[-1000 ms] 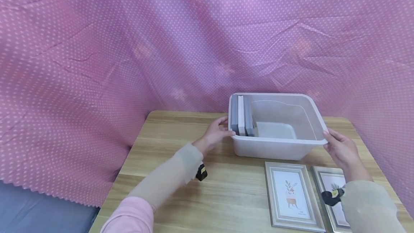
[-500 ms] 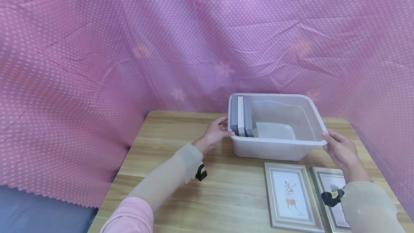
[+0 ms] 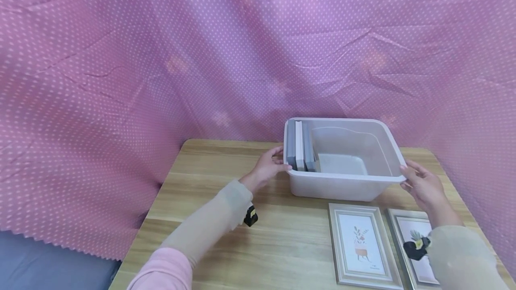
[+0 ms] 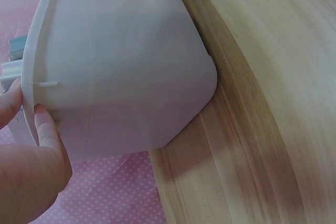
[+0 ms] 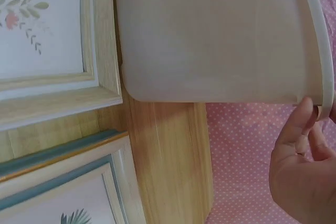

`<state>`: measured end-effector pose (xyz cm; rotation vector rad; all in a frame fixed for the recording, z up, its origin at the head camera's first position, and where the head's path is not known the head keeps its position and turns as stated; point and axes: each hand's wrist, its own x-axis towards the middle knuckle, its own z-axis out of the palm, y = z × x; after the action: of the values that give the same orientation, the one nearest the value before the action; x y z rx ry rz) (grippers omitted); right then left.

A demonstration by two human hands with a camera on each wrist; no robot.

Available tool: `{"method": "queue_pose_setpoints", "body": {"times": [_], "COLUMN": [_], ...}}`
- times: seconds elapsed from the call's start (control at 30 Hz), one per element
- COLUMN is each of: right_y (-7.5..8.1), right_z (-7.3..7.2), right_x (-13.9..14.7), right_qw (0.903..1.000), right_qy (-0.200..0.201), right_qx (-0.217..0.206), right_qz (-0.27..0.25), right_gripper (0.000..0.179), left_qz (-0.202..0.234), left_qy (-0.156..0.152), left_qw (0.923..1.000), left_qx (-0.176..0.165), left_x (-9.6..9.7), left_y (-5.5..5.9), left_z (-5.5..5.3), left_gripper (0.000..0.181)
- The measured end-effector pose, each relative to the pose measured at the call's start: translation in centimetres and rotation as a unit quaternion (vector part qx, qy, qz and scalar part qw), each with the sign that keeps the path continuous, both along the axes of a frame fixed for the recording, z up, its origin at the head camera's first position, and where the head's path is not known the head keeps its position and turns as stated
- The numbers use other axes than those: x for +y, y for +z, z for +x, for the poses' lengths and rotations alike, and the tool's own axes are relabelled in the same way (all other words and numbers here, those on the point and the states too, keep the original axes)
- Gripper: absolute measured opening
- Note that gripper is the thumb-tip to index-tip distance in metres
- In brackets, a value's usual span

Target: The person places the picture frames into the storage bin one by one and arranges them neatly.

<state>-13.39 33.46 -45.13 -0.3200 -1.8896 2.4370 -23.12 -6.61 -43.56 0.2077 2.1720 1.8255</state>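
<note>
A pale plastic storage bin (image 3: 338,187) stands on the wooden table near its far edge. My left hand (image 3: 267,167) pinches the bin's rim at the left end, the thumb over the rim and the fingers on the outer side. At the opposite end my right hand (image 3: 425,188) grips the near right corner of the rim. Inside the bin, several grey and white slabs (image 3: 299,147) stand upright side by side against the left wall. In the left wrist view the thumb and fingers sit on either side of the rim.
Two picture frames lie face up before the bin: one with a potted plant print (image 3: 363,245), another (image 3: 417,236) partly under my right forearm. The wooden table (image 3: 282,245) extends leftward. A pink dotted cloth (image 3: 225,57) hangs behind and at both sides.
Both hands keep their hold on the rim. The bin and frames appear only a few pixels lower and further left in the head view.
</note>
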Motion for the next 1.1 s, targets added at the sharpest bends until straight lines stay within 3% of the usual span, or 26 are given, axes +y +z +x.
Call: {"method": "queue_pose_setpoints", "body": {"times": [0.17, 0.23, 0.33, 0.43, 0.63, 0.77, 0.87, 1.0, 1.1], "right_y": [-0.1, 0.0, 0.2, 0.5, 0.5, -0.5, -1.5, -2.7, -3.6], "right_z": [0.1, 0.0, 0.1, 0.4, 1.4, 2.3, 3.0, 3.6, 4.0], "right_x": [0.5, 0.7, 1.2, 1.6, 2.1, 2.7, 3.2, 3.9, 4.1], "right_qw": [0.9901, 0.9837, 0.9813, 0.9728, 0.9181, 0.8895, 0.8625, 0.8227, 0.7998], "right_qy": [0.023, 0.035, 0.05, 0.042, -0.006, -0.039, -0.051, -0.046, -0.033], "right_qx": [-0.004, 0.004, 0.024, 0.035, 0.02, 0.016, -0.007, -0.047, -0.076], "right_qz": [0.139, 0.176, 0.185, 0.225, 0.396, 0.455, 0.503, 0.565, 0.594], "right_gripper": [0.069, 0.07, 0.069, 0.066, 0.066, 0.071, 0.081, 0.095, 0.103], "left_qz": [-0.007, -0.006, -0.002, 0.004, 0.008, 0.017, 0.018, 0.019, 0.021], "left_qy": [0.006, 0.007, 0.006, 0.003, 0.0, -0.002, -0.002, -0.001, -0.002], "left_qw": [1.0, 1.0, 1.0, 1.0, 1.0, 0.9999, 0.9998, 0.9998, 0.9998], "left_qx": [-0.002, -0.002, 0.0, 0.002, -0.001, -0.002, -0.002, 0.0, 0.003], "left_x": [0.2, 0.3, 0.3, 0.3, 0.2, 0.2, 0.2, 0.1, 0.1], "left_y": [-0.2, -0.2, -0.2, -0.1, 0.1, 0.0, -0.1, -0.2, -0.3], "left_z": [-0.1, -0.1, -0.1, -0.1, -0.1, -0.2, -0.3, -0.4, -0.4], "left_gripper": [0.076, 0.077, 0.076, 0.076, 0.077, 0.077, 0.077, 0.076, 0.075]}}
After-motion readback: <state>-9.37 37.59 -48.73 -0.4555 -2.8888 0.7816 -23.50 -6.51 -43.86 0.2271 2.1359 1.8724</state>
